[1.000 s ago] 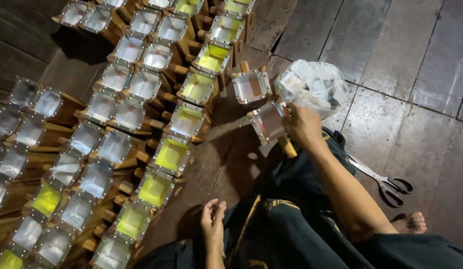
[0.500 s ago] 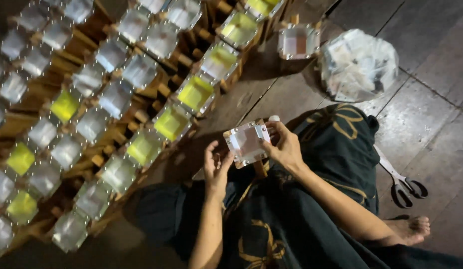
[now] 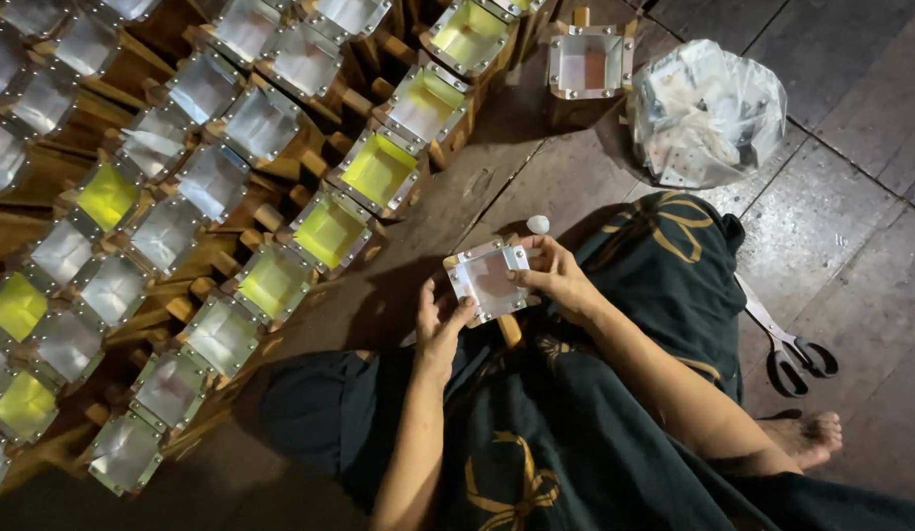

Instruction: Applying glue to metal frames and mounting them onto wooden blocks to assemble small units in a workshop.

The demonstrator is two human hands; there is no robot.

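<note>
Head view looks down on a small square frame point(image 3: 489, 280) with metal-edged corners and a pale, clear middle, held over the person's lap just above a dark patterned cloth point(image 3: 595, 433). Left hand point(image 3: 440, 324) grips its lower left edge, thumb laid on the face near the corner. Right hand point(image 3: 561, 280) clasps the right edge, fingers curled over the rim. A wooden stub point(image 3: 510, 329) pokes out under the frame's lower edge.

Just above the frame a small white lump point(image 3: 538, 224) lies on the wooden floor point(image 3: 851, 246). Between the hands and the rows there is a strip of bare floor planks.

To the left, many similar frames point(image 3: 212, 187) stand in slanting rows on wooden stands, packed edge to edge; some have yellow middles, most look silver. One separate frame point(image 3: 588, 61) stands apart at the top, just beside a clear plastic bag point(image 3: 708, 113) stuffed with pale pieces. Scissors point(image 3: 787, 344) lie on the floor to the right, close to the cloth's edge, and a bare foot point(image 3: 812, 438) shows below them.
</note>
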